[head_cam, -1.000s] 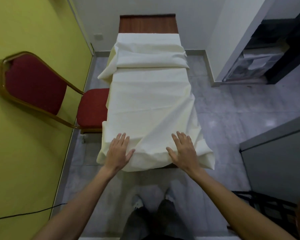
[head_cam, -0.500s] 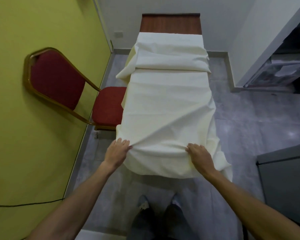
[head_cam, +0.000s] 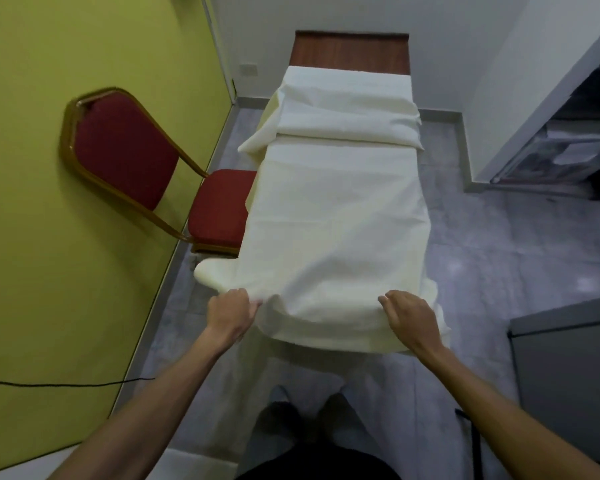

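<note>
The left hand (head_cam: pixel 231 315) bunches a fold of the sheet (head_cam: pixel 333 220) in curled fingers at the foot end, and the right hand (head_cam: pixel 411 318) curls over the same hem. Slack spills left toward the chair (head_cam: pixel 219 209), so I judge an uneven tug could drag the cloth askew or off the pillow (head_cam: pixel 347 109) it covers. The sheet is thin, matte cream cotton, softly creased. It drapes long and narrow up to a glossy wooden headboard (head_cam: pixel 350 51).
</note>
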Motion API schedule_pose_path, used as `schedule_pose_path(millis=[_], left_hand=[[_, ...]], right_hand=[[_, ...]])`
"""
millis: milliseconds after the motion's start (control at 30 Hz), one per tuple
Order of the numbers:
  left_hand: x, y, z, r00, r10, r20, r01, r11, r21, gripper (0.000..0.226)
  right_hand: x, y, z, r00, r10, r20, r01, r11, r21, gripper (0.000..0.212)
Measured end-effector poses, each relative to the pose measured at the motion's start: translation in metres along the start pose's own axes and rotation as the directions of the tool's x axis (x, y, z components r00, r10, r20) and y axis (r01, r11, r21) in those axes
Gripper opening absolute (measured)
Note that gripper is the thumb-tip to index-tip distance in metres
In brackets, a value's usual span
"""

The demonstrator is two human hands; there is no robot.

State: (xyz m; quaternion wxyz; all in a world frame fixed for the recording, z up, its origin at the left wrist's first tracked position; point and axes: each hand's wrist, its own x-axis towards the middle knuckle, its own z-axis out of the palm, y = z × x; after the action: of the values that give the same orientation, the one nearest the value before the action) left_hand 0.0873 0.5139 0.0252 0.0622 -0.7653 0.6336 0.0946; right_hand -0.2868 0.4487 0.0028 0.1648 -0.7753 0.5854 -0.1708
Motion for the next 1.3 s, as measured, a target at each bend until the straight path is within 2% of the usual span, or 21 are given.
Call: schedule_pose_path(millis=[100, 233, 300, 367, 467, 500, 633, 700, 900, 1000, 1067, 1167, 1300], left_hand=[[0.004, 0.000, 0.006, 0.995, 0.092, -0.027, -0.091, 0.995, 0.031, 0.044], [0.015, 0.017, 0.002, 0.987, 0.149, -0.063, -0.151, 0.988, -0.032, 0.047], [0.020, 0.029, 0.000, 0.989, 0.130, -0.069, -0.136, 0.987, -0.084, 0.049], [0.024, 0.038, 0.002, 0.989, 0.145, -0.025, -0.147, 0.983, -0.112, 0.053], [0.029, 0.046, 0.006, 0.979, 0.197, 0.051, -0.191, 0.975, -0.115, 0.060], [0.031, 0.050, 0.008, 0.973, 0.221, 0.065, -0.212, 0.969, -0.124, 0.061], [0.042, 0.065, 0.014, 0.933, 0.353, 0.067, -0.339, 0.927, -0.164, 0.065], [0.050, 0.075, 0.018, 0.903, 0.424, 0.068, -0.410, 0.898, -0.161, 0.064], [0.081, 0.137, 0.028, 0.765, 0.644, 0.008, -0.632, 0.753, -0.184, 0.062], [0.090, 0.183, 0.027, 0.706, 0.705, 0.067, -0.679, 0.701, -0.218, 0.063], [0.097, 0.209, 0.031, 0.685, 0.719, 0.118, -0.691, 0.692, -0.211, 0.065], [0.103, 0.233, 0.040, 0.658, 0.719, 0.225, -0.706, 0.692, -0.148, 0.068], [0.103, 0.241, 0.049, 0.671, 0.692, 0.267, -0.702, 0.708, -0.070, 0.067]], right_hand=[[0.001, 0.010, -0.001, 0.995, 0.081, -0.051, -0.080, 0.997, 0.022, 0.025], [0.011, 0.017, -0.001, 0.989, 0.120, -0.081, -0.114, 0.990, 0.077, 0.032], [0.020, 0.020, -0.006, 0.968, 0.209, -0.139, -0.194, 0.975, 0.112, 0.031], [0.028, 0.024, -0.013, 0.913, 0.371, -0.170, -0.346, 0.924, 0.162, 0.030], [0.033, 0.039, -0.015, 0.796, 0.605, -0.036, -0.589, 0.787, 0.184, 0.035], [0.034, 0.045, -0.012, 0.791, 0.611, -0.002, -0.602, 0.780, 0.168, 0.033], [0.036, 0.051, 0.003, 0.871, 0.491, -0.024, -0.490, 0.871, 0.015, 0.026], [0.039, 0.051, 0.010, 0.867, 0.499, -0.004, -0.499, 0.866, -0.028, 0.026], [0.043, 0.043, 0.026, 0.818, 0.574, -0.040, -0.571, 0.818, 0.071, 0.023], [0.035, 0.041, 0.023, 0.743, 0.663, -0.093, -0.639, 0.744, 0.195, 0.017], [0.032, 0.044, 0.022, 0.694, 0.713, -0.101, -0.683, 0.696, 0.222, 0.016], [0.029, 0.049, 0.022, 0.682, 0.724, -0.101, -0.694, 0.685, 0.224, 0.022], [0.021, 0.064, 0.007, 0.610, 0.785, -0.109, -0.731, 0.611, 0.304, 0.022]])
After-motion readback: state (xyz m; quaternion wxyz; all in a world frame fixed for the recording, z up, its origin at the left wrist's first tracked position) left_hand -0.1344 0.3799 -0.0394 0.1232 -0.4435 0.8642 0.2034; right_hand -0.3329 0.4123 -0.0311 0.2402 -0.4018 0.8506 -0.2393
